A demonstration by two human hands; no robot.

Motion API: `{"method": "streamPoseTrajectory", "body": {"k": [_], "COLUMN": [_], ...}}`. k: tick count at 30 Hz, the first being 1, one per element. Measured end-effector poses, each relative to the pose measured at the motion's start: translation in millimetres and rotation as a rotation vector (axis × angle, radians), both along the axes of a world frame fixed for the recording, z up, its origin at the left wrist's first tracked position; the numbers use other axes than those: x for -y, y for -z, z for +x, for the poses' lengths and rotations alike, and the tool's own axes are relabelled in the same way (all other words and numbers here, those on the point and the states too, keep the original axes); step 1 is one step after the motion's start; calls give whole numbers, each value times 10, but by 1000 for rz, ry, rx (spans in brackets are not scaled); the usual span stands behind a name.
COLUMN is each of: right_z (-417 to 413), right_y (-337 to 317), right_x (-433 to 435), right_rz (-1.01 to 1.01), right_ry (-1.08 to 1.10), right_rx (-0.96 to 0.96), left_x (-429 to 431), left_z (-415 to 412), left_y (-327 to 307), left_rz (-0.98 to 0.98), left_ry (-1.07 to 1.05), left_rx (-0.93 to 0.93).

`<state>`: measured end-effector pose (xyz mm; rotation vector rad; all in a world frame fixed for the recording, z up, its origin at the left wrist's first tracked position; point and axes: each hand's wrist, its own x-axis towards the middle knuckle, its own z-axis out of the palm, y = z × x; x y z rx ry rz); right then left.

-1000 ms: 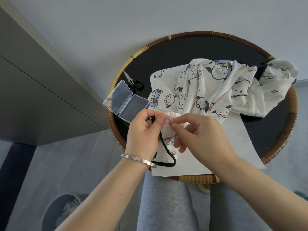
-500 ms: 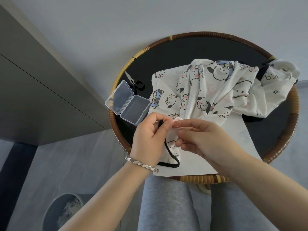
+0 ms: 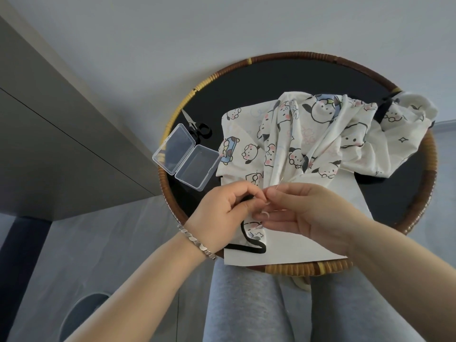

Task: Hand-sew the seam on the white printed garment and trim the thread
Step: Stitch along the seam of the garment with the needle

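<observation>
The white garment (image 3: 308, 137) printed with cartoon dogs lies bunched on a round black table (image 3: 271, 80) with a woven rim. Its near edge, with a black strap (image 3: 249, 248) looping out below, is pinched in my left hand (image 3: 222, 213). My right hand (image 3: 303, 208) meets the left at that edge, thumb and forefinger pinching a thin needle (image 3: 277, 190) that pokes up from the cloth. The thread is too fine to make out. Small black-handled scissors (image 3: 197, 127) lie at the table's left edge.
An open clear plastic box (image 3: 187, 156) sits next to the scissors. A white sheet (image 3: 345, 218) lies under the garment. My grey-trousered legs (image 3: 246, 304) are below the table. A grey cabinet (image 3: 49, 144) stands to the left, a round bin (image 3: 81, 314) on the floor.
Both hands have shifted slightly right and lower along the garment's edge. The right hand's fingers have loosened and spread below the pinch, and the needle now points up toward the cloth folds.
</observation>
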<state>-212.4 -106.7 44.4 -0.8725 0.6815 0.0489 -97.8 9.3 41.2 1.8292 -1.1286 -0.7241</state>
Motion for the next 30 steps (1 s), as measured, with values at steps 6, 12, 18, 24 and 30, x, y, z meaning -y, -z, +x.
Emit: {"method": "streamPoseTrajectory", "body": {"k": [6, 12, 18, 24, 30], "right_z": [61, 196, 293, 177, 126], "right_y": [72, 25, 78, 339, 262], "right_x": [-13, -90, 162, 422, 260], "right_rz": [-388, 125, 10, -678, -944], "right_ry": [318, 463, 558, 429, 206], "right_rx": [-110, 217, 174, -82, 48], "left_x": [45, 106, 55, 28, 34], "left_z": [-43, -69, -20, 47, 9], "left_y": [58, 8, 72, 125, 60], "left_rz": [-38, -98, -86, -65, -108], "left_ry": [-145, -265, -257, -328, -323], "left_rx": [-69, -266, -454, -492, -419]}}
